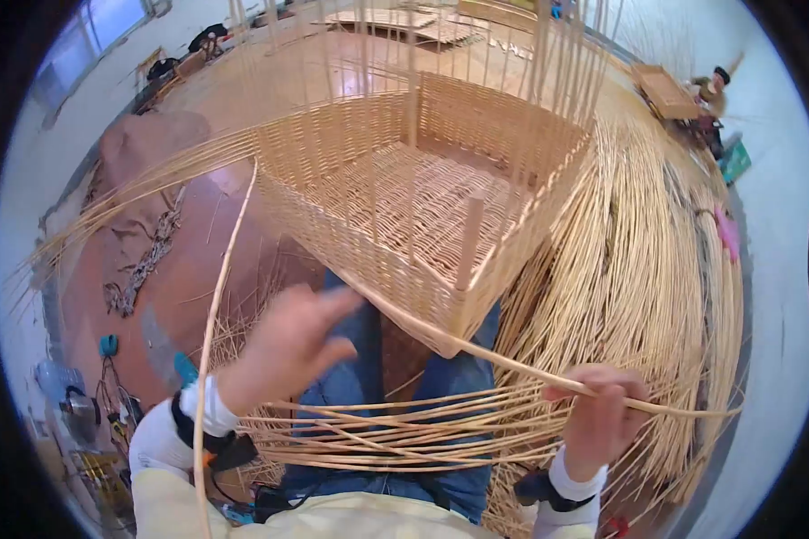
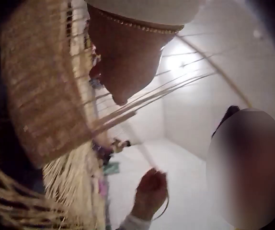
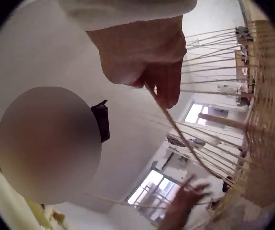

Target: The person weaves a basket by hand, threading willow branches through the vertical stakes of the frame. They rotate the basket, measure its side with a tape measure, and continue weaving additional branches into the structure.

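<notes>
A rectangular wicker basket (image 1: 368, 225) with tall upright stakes stands beyond the knees, its near corner toward the body. My right hand (image 1: 602, 415) pinches a long rod (image 1: 521, 366) that runs along the basket's near lower side and past the corner; the right wrist view shows the same rod (image 3: 176, 127) leaving the fingers of the right hand (image 3: 144, 57). Blurred, my left hand (image 1: 289, 340) is held off the basket's near side, fingers extended, holding nothing. Another rod (image 1: 217, 296) comes down from the basket's left corner past the left wrist.
Several loose rods (image 1: 395, 436) lie across the lap. A large pile of rods (image 1: 634, 296) spreads on the right. Long rod ends (image 1: 153, 180) stick out left of the basket. A person (image 1: 712, 94) sits at the back right. Tools and a bottle (image 1: 58, 382) are at the left.
</notes>
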A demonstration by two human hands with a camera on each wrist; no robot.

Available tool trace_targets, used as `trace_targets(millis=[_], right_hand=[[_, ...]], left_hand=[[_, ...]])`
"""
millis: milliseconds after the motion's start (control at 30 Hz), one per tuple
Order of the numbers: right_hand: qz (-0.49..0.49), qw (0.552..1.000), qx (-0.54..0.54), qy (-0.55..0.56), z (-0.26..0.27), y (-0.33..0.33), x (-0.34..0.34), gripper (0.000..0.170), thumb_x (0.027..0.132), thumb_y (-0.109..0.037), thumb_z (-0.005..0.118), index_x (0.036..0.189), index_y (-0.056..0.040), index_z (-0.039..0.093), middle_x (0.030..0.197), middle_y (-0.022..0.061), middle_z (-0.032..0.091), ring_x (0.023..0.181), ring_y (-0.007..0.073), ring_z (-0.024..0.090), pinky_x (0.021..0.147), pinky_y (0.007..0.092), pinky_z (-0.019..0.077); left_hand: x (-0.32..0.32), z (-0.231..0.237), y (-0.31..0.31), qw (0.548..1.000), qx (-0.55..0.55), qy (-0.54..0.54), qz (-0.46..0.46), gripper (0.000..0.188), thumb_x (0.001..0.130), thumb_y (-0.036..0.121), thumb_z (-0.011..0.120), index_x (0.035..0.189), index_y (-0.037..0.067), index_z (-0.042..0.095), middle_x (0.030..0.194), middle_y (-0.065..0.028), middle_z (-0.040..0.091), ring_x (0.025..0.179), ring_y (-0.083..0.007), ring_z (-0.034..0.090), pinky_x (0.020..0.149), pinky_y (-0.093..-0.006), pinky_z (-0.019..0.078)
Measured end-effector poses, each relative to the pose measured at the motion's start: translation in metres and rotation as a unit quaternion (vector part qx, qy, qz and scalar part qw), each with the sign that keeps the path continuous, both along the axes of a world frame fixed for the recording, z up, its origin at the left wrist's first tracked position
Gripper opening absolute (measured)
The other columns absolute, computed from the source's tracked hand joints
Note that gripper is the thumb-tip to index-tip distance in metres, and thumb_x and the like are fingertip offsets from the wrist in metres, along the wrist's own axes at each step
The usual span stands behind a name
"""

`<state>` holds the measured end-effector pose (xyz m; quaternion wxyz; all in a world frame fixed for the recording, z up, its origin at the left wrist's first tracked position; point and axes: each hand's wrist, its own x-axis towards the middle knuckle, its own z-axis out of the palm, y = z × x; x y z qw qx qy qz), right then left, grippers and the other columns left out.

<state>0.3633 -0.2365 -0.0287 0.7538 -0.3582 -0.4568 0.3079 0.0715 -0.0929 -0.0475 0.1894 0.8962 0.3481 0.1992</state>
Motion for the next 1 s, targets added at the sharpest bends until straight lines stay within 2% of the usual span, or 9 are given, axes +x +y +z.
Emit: trace_targets(millis=[33,67,167,233,533,667,733,900,1000], right_hand=[[-0.035,0.997,-0.038,-0.063,-0.008,0.006,-0.007,0.019,0.099,-0.015,0.052,0.097,0.0033,0.056,0.085,0.0193,0.067,0.074,0.0273,0.069,0.064,0.0374,0.0584],[-0.072,0.987,-0.077,-0.125,-0.015,0.012,-0.015,0.020,0.100,-0.017,0.051,0.097,0.0027,0.055,0.084,0.0183,0.066,0.073,0.0260,0.068,0.065,0.0366,0.0581],[-0.109,0.983,-0.104,-0.108,-0.020,0.029,-0.031,0.021,0.100,-0.016,0.049,0.096,0.0032,0.055,0.085,0.0172,0.066,0.076,0.0251,0.068,0.069,0.0344,0.0572],[-0.162,0.973,-0.139,-0.085,-0.028,0.040,-0.032,0.022,0.100,-0.017,0.050,0.093,0.0031,0.056,0.084,0.0181,0.066,0.071,0.0243,0.068,0.066,0.0340,0.0577],[-0.269,0.942,-0.157,-0.127,-0.033,0.038,-0.008,0.025,0.099,-0.023,0.052,0.093,0.0017,0.056,0.083,0.0199,0.066,0.066,0.0251,0.067,0.062,0.0355,0.0586],[-0.133,0.971,-0.110,-0.168,-0.032,0.039,-0.002,0.026,0.100,-0.022,0.050,0.095,0.0034,0.055,0.087,0.0193,0.066,0.073,0.0259,0.068,0.068,0.0376,0.0591],[-0.145,0.955,-0.239,-0.099,-0.040,0.041,0.022,0.024,0.100,-0.020,0.050,0.095,0.0036,0.055,0.088,0.0191,0.067,0.075,0.0259,0.068,0.072,0.0387,0.0591],[-0.081,0.962,-0.262,0.016,-0.057,0.040,0.033,0.024,0.100,-0.020,0.049,0.100,0.0035,0.053,0.097,0.0210,0.066,0.086,0.0293,0.070,0.076,0.0393,0.0595],[-0.065,0.961,-0.267,0.016,-0.058,0.043,0.042,0.023,0.101,-0.019,0.048,0.102,0.0028,0.053,0.101,0.0221,0.066,0.089,0.0309,0.070,0.076,0.0389,0.0598]], left_hand=[[-0.019,0.008,0.012,0.994,0.055,-0.079,0.055,0.056,0.078,0.010,0.074,0.129,0.005,0.053,0.115,-0.0157,0.062,0.105,-0.0313,0.058,0.093,-0.0410,0.0445],[-0.026,0.032,0.014,0.925,-0.173,-0.286,0.178,0.046,0.087,0.009,0.066,0.131,0.005,0.052,0.123,-0.0108,0.059,0.115,-0.0257,0.054,0.101,-0.0370,0.0413],[-0.073,0.064,0.097,0.892,0.305,-0.201,0.265,0.038,0.097,0.012,0.054,0.134,0.003,0.049,0.131,-0.0089,0.056,0.117,-0.0190,0.053,0.105,-0.0321,0.0380],[-0.093,0.077,0.140,0.898,0.212,-0.337,0.188,0.034,0.098,0.011,0.051,0.131,0.003,0.052,0.125,-0.0102,0.061,0.119,-0.0179,0.054,0.099,-0.0305,0.0426],[-0.022,0.049,0.126,0.946,0.102,-0.294,0.095,0.021,0.094,0.006,0.057,0.113,0.004,0.064,0.101,-0.0036,0.070,0.099,-0.0116,0.063,0.090,-0.0258,0.0462],[-0.012,0.055,0.126,0.962,0.127,-0.232,0.065,0.019,0.093,0.004,0.057,0.110,0.001,0.063,0.100,-0.0047,0.070,0.096,-0.0117,0.064,0.087,-0.0254,0.0478],[-0.008,0.045,0.132,0.919,-0.014,-0.386,0.081,0.017,0.092,0.003,0.057,0.108,-0.001,0.063,0.097,-0.0058,0.069,0.094,-0.0115,0.064,0.085,-0.0265,0.0492],[0.027,-0.009,0.116,0.925,-0.214,-0.311,0.046,0.017,0.091,0.007,0.059,0.107,0.000,0.063,0.095,-0.0071,0.068,0.091,-0.0156,0.064,0.085,-0.0282,0.0491],[0.080,-0.054,0.099,0.956,-0.104,-0.268,-0.058,0.019,0.090,0.012,0.063,0.105,0.001,0.063,0.095,-0.0099,0.068,0.092,-0.0201,0.064,0.086,-0.0312,0.0471]])
